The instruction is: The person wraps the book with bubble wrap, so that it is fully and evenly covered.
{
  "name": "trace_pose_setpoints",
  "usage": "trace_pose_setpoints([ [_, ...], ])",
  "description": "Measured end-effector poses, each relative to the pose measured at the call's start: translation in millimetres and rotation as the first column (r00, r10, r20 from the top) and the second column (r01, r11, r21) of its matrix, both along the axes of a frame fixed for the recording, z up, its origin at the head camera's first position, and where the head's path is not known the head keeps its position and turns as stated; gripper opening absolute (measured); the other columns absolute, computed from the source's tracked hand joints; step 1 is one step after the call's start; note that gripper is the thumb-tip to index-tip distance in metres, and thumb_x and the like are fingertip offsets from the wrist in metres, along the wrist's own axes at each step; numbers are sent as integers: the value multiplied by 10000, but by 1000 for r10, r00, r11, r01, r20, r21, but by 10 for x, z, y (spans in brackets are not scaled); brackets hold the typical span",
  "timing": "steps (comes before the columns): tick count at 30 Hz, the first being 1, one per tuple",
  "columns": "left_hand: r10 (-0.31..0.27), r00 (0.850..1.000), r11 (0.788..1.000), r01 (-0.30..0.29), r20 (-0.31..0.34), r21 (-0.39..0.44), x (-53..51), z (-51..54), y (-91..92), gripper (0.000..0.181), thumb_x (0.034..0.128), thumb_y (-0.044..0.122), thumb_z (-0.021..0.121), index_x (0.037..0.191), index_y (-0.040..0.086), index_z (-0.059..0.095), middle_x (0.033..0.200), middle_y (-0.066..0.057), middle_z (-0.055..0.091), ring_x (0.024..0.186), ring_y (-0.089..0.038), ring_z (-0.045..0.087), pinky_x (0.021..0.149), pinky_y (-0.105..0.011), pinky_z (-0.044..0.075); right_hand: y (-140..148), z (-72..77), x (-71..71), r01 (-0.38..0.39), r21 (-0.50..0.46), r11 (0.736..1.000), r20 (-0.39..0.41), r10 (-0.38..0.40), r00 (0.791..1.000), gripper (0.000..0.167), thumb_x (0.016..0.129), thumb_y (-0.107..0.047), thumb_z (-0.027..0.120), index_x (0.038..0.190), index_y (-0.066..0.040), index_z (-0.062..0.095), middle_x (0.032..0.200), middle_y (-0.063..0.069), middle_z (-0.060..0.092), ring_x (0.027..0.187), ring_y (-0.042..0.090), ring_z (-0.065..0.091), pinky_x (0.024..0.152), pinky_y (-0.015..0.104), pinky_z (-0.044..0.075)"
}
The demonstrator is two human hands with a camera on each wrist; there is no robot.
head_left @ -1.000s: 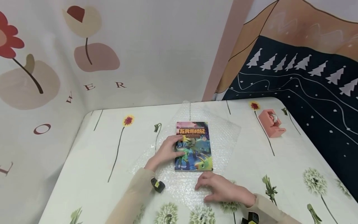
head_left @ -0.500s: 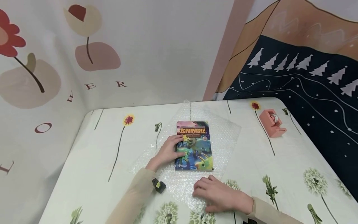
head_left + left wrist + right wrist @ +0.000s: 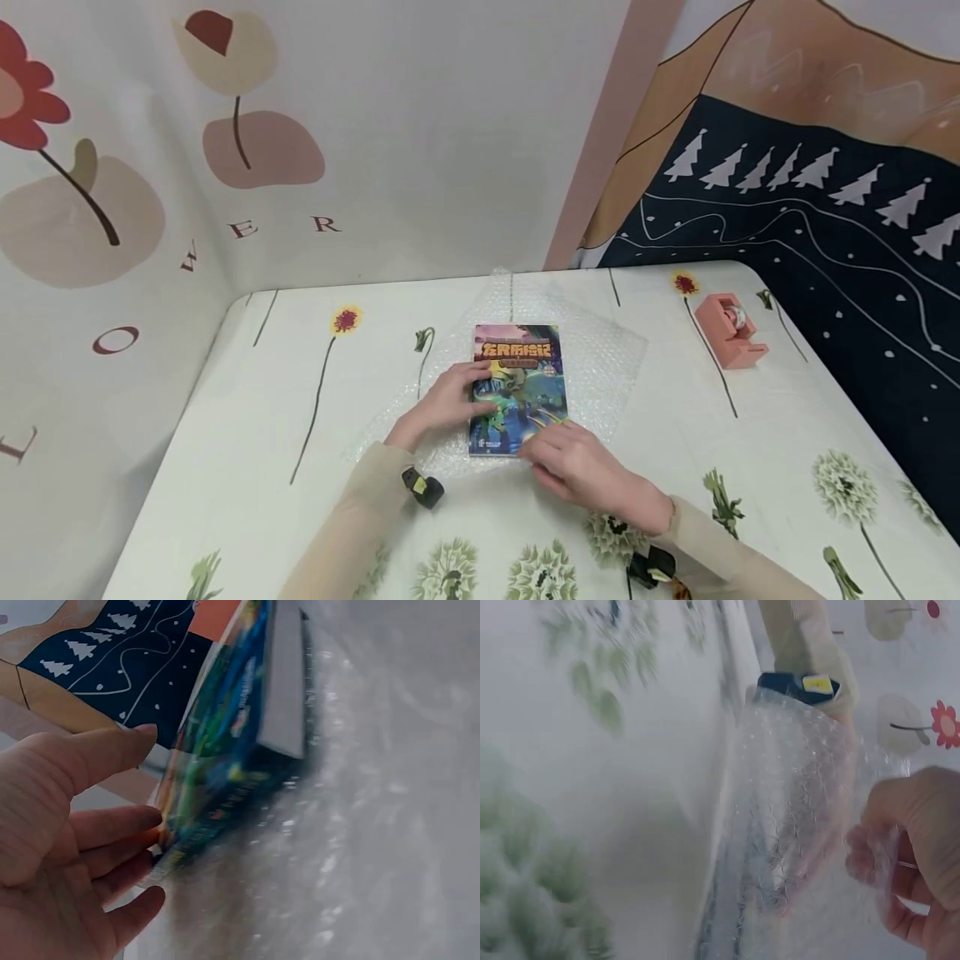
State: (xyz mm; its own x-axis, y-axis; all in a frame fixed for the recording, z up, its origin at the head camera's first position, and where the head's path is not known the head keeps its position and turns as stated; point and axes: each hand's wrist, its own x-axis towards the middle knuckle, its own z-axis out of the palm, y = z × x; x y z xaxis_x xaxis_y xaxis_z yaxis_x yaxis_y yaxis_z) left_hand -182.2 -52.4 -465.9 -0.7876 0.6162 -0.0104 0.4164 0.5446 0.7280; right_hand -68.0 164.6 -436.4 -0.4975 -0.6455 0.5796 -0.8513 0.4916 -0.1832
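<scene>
A colourful book point(image 3: 525, 387) lies face up on a sheet of clear bubble wrap point(image 3: 600, 367). My left hand point(image 3: 448, 397) rests with spread fingers on the book's left edge; the left wrist view shows that hand point(image 3: 82, 825) beside the book point(image 3: 225, 742). At the book's lower edge, my right hand point(image 3: 581, 467) pinches the near part of the wrap, lifted up from the table. In the right wrist view the raised bubble wrap point(image 3: 795, 795) runs into the fingers of my right hand point(image 3: 915, 847).
A pink tape dispenser point(image 3: 729, 333) stands at the right rear of the table, on a white flowered cloth point(image 3: 262, 433). Printed curtains hang behind and on both sides. Black bands with yellow marks are on both wrists.
My right hand has taken hold of the wrap's near corner and moved it up and away from me to the book's lower edge. The left hand has barely moved.
</scene>
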Motion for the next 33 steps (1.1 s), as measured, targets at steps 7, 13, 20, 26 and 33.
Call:
trace_pose_setpoints([
  [7, -98, 990, 995, 100, 104, -14, -76, 122, -49, 591, 885, 312, 639, 1303, -76, 485, 1427, -191, 394, 1324, -357, 340, 1085, -461, 271, -49, -61, -275, 147, -35, 989, 157, -140, 978, 278, 675, 82, 612, 923, -41, 595, 823, 43, 621, 716, 148, 572, 637, 267, 506],
  [13, -69, 965, 994, 87, 253, -60, -88, 252, -33, 712, 851, 419, 657, 1369, -17, 436, 1462, -135, 364, 1335, -310, 336, 1058, -451, 326, -24, -109, -442, 216, -17, 976, 483, -181, 857, 236, 803, 89, 563, 996, -46, 565, 760, -14, 500, 578, 57, 360, 509, 219, 334],
  [20, -120, 978, 968, 154, 170, -200, -43, 333, 21, 927, 700, 445, 790, 1388, -35, 395, 1496, -159, 289, 1366, -329, 268, 1097, -451, 250, -2, -235, -546, 259, -87, 962, 599, -157, 785, 176, 853, 73, 557, 983, -39, 594, 657, -50, 470, 523, 23, 339, 468, 206, 333],
  [26, -148, 987, 959, 159, 62, -233, -47, 340, 64, 858, 680, 380, 819, 1318, -74, 469, 1432, -218, 376, 1318, -362, 347, 1083, -450, 283, 3, -317, -581, 302, -161, 940, 622, -140, 770, 138, 854, 75, 595, 951, -21, 617, 730, 20, 591, 595, 56, 499, 530, 221, 453],
  [33, -129, 991, 962, 115, -40, -246, -66, 297, 92, 666, 671, 257, 839, 1207, -44, 583, 1337, -208, 479, 1243, -354, 428, 1046, -437, 341, -30, -313, -565, 382, -164, 909, 627, -203, 752, 116, 805, 75, 644, 876, -11, 611, 766, 94, 642, 710, 195, 640, 644, 237, 537],
])
